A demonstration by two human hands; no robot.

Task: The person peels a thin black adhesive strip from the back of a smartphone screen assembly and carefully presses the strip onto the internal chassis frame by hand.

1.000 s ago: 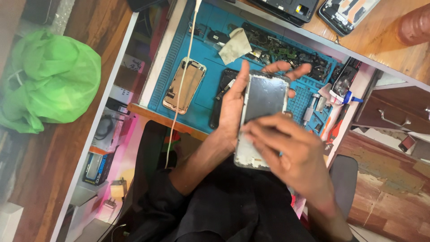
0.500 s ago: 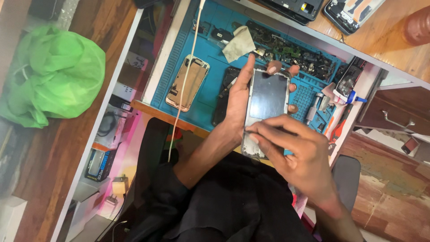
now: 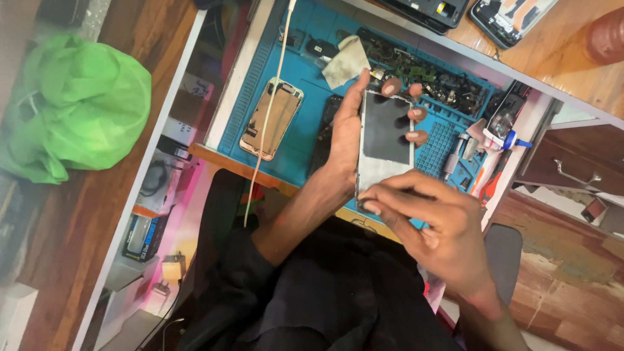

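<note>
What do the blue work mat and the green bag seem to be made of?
Blue mat: probably soft silicone or rubber, matte, with moulded ridges and small compartments. Green bag: thin plastic film, crinkled and slightly shiny, bunched into soft folds.

The phone panel (image 3: 385, 146) I hold in my left hand (image 3: 348, 140) is silver-grey with a dark grey, almost black rectangle over its far part, and under it lies a bright blue work mat (image 3: 305, 153) with a ribbed, gridded pattern. On the mat's left lies a phone housing (image 3: 272, 119) with a tan-gold inside, a white cable (image 3: 270, 110) running across it. Far left sits a vivid green plastic bag (image 3: 75, 104) on the brown wooden floor (image 3: 71, 221), and my sleeves (image 3: 260, 286) are black.
</note>
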